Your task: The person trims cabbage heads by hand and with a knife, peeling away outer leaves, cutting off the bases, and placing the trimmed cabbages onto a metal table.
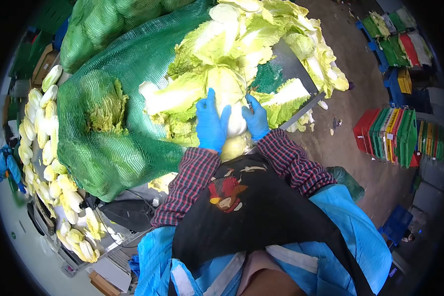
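While both hands press against it, a napa cabbage lies on the surface just in front of the person's apron, its pale white base turned toward the body and its yellow-green leaves spreading away. The left hand, in a blue glove, lies flat with fingers spread along the left side of the cabbage, clasping it. The right hand, also gloved in blue, grips the right side of the same head, and something thin and dark juts up by its fingers, though what it is cannot be told. Red plaid sleeves run back from both wrists to a black apron worn over blue coverings. Loose outer leaves are heaped beyond and around the held head, covering most of the dark surface and spilling toward its right edge, with a few scraps on the floor beside it. To the left, touching the leaf pile, sits a large green mesh sack stuffed with more cabbages, and a second filled sack lies behind it. Farther left, a row of trimmed pale cabbages curves along the edge. Well apart on the right, stacked coloured crates stand on the floor.
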Available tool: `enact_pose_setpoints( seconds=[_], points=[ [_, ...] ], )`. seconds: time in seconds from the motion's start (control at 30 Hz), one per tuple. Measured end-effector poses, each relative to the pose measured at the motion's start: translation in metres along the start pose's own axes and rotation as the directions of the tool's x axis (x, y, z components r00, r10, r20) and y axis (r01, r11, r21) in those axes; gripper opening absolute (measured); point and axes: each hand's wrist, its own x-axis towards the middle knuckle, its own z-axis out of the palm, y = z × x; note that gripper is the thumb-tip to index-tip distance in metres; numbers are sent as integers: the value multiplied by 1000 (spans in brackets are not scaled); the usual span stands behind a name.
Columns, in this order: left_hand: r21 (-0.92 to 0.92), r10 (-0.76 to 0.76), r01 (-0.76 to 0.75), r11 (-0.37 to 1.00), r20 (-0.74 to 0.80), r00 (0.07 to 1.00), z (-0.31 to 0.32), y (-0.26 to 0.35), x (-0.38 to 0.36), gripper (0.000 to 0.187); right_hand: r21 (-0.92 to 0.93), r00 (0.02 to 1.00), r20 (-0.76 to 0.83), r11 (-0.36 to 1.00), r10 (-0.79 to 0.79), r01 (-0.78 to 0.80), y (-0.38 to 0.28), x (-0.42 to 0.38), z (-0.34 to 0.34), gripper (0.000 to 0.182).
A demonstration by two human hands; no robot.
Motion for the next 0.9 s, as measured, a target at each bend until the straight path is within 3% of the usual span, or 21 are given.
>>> enact_pose_setpoints(
  seconds=[0.13, 0.2, 0.27, 0.3, 0.4, 0.43, 0.47, 0.53, 0.57, 0.6, 0.67, 0.7, 0.77, 0.83, 0.87, 0.9],
  points=[
    [3, -48, 48, 999, 68, 997, 1, 16, 7, 68, 55, 996, -80, 998, -31, 36, 19, 20, -10, 51],
    [-24, -61, 63, 998, 82, 995, 3, 12, 11, 79, 70, 996, -85, 997, -33, 39, 12, 19, -10, 50],
    [-24, -58, 58, 998, 2, 998, 6, 7, 8, 87, -347, 998, -53, 938, -43, 22, -35, -7, 4, 49],
    [-28, -57, 55, 998, -78, 995, 6, 3, 6, 94, -370, 995, -17, 925, -100, 87, -48, -15, 12, 47],
    [-120, -81, 70, 990, -88, 993, 6, -12, 3, 105, -420, 997, -26, 906, -79, 61, -53, -16, 22, 46],
    [-125, -105, 98, 987, -55, 993, 2, -11, 4, 103, -101, 991, -63, 989, -119, 112, -26, -5, 19, 43],
    [-126, -104, 96, 987, -58, 993, 0, -15, 3, 103, 70, 997, -61, 997, -37, 41, 12, 15, 11, 41],
    [-359, -150, 144, 922, 12, 989, -7, -29, 9, 101, -205, 991, -85, 975, -106, 86, 36, 23, -2, 38],
    [-468, -176, 175, 866, 43, 984, -10, -36, 9, 95, -204, 992, -71, 975, -106, 89, 39, 28, -7, 38],
    [-461, -189, 186, 868, 41, 981, -15, -37, 5, 95, -286, 992, -86, 956, -91, 63, 35, 30, -8, 38],
    [-709, -298, 390, 587, 259, 919, -27, -37, 8, 90, -386, 987, -94, 918, -133, 87, 8, 40, -11, 41],
    [-788, -283, 344, 510, 224, 933, -26, -36, 4, 86, -341, 986, -27, 929, -163, 144, -5, 43, -13, 45],
    [-766, -299, 323, 555, 179, 937, -21, -36, 0, 87, -302, 980, 50, 932, -191, 197, -44, 43, -6, 49],
    [-685, -264, 270, 677, 117, 957, -6, -51, -3, 92, -403, 884, 127, 791, -450, 460, -91, 33, 19, 56],
    [-690, -270, 275, 669, 119, 956, -4, -49, -4, 92, -410, 885, 132, 789, -446, 458, -96, 33, 30, 56],
    [-530, -235, 223, 818, 46, 971, -1, -45, -5, 94, -470, 883, 225, 748, -413, 470, -99, 36, 41, 58]
  ],
)
